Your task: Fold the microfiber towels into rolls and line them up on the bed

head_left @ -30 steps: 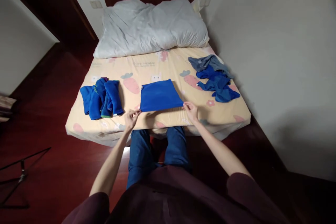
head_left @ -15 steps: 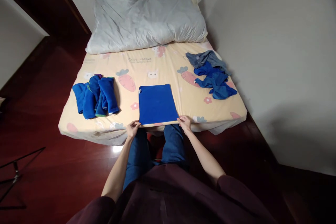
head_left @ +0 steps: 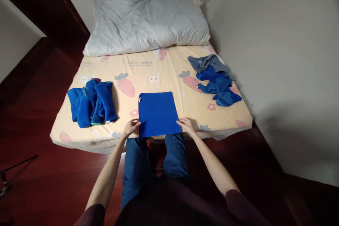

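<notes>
A flat, square-looking blue towel with a small white tag at its far left corner lies at the front edge of the bed. My left hand pinches its left side, thumb on top. On the opposite side, my right hand grips the right edge between thumb and fingers. The fingers beneath the fabric are partly hidden. The towel's near edge lies close to the mattress edge, just above my knees.
Folded or rolled blue cloths are piled on the bed's left side. Crumpled blue and grey cloths lie at the right. A white quilt spans the head of the patterned bedsheet. A wall runs along the right.
Both hands have moved from the towel's near corners a little up its sides. The towel's near edge now hangs closer to me. The view has shifted slightly.
</notes>
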